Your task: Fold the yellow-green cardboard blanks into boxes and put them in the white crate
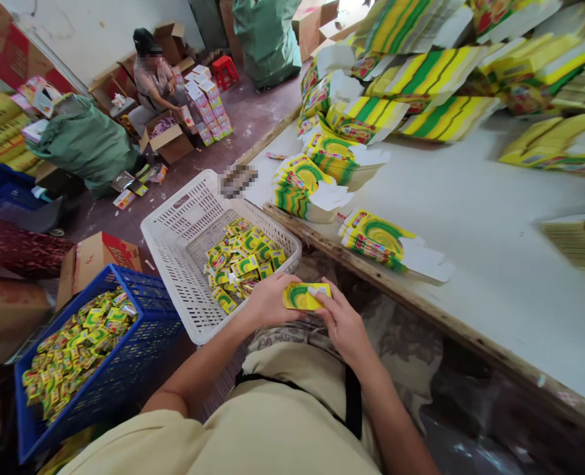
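Pinching yellow-green carton (297, 298) between left hand (271, 300) and right hand (341, 323) near white basket (166, 221) | apparently working at pale end flap (316, 290) | next, likely calling for steady pressure

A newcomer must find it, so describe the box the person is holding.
Find the white table on the right, then the white basket by its edge. By the basket's near side, the left hand and right hand hold a small yellow and green box. Unlike the packets heaped in the basket, it is held.
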`<state>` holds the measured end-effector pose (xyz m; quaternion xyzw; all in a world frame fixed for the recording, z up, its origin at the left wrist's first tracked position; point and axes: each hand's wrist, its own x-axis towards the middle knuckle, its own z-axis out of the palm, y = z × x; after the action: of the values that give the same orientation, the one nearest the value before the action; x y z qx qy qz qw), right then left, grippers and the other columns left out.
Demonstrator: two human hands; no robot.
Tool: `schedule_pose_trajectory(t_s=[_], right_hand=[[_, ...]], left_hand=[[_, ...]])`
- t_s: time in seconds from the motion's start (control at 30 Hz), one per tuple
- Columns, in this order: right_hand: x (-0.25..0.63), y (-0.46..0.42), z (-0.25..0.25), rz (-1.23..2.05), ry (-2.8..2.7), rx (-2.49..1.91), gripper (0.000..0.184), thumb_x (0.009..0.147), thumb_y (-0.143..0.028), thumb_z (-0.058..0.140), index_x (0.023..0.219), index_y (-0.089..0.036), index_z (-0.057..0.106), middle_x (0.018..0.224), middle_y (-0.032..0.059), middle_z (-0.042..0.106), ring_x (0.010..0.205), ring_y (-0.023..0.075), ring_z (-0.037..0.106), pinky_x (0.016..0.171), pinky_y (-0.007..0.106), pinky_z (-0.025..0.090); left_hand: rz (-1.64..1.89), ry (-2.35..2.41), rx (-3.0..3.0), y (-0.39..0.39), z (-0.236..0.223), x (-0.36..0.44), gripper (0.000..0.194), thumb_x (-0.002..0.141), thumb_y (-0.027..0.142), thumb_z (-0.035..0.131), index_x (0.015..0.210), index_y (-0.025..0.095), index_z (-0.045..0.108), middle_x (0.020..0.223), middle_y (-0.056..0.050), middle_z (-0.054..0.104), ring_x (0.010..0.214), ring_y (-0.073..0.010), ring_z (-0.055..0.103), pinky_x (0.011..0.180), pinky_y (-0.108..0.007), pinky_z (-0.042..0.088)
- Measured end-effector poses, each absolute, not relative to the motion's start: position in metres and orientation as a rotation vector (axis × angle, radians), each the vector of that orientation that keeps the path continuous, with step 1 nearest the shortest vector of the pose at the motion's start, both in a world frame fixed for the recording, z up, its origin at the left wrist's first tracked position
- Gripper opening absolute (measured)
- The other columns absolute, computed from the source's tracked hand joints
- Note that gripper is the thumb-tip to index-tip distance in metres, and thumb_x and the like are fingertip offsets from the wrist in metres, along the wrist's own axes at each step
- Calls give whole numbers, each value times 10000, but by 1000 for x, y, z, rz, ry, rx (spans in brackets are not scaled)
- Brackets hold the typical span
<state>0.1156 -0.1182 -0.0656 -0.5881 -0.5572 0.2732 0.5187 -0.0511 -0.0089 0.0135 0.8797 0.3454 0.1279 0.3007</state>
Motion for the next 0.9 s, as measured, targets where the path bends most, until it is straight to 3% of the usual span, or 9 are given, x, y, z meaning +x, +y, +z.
schedule_pose_trajectory(t_s=[0.1,0.27,0.47,0.67,0.77,0.9], right_hand=[[127,-120,-59,710,-1396,-1341,232,954,-349,538,1023,-258,740,1416,110,568,1219,260,616,1000,420,525],[124,-122,-48,595,-1330,-1394,313,897,-331,633,1200,-258,661,1468,126,511,1308,283,539,1050,460,480],[125,-120,-39,654,-1319,-1367,224,946,-341,534,1048,-245,708,1407,127,570,1253,254,587,1013,421,496],[126,-113,-32,710,-1283,-1413,192,825,-254,688,1015,-228,673,1421,153,548,1272,283,566,1054,463,453],[114,-108,-35,683,-1166,-1440,336,813,-231,684,1135,-207,591,1430,182,528,1304,296,531,1080,490,425],[105,-107,-35,746,-1129,-1424,709,811,-265,707,1423,-201,355,1482,188,452,1332,284,498,1105,476,416]], left_hand=[[334,893,2366,-3,18,-51,541,628,409,846,1078,205,628,1009,-75,676,941,-261,645,826,-357,507],[373,820,2343,-2,20,-44,518,681,440,815,1098,204,620,1021,-89,681,956,-263,646,855,-362,500],[354,814,2338,-2,19,-46,530,678,434,820,1111,216,607,1056,-76,688,972,-249,657,868,-352,505],[402,832,2447,-2,20,-44,486,701,399,804,1102,209,607,1029,-81,677,971,-257,647,864,-360,510],[430,873,2503,-5,19,-39,496,713,381,791,1126,193,593,1044,-93,657,994,-270,629,882,-383,507],[398,871,2482,-1,17,-45,497,740,396,770,1155,207,574,1076,-82,651,1019,-264,624,891,-374,509]])
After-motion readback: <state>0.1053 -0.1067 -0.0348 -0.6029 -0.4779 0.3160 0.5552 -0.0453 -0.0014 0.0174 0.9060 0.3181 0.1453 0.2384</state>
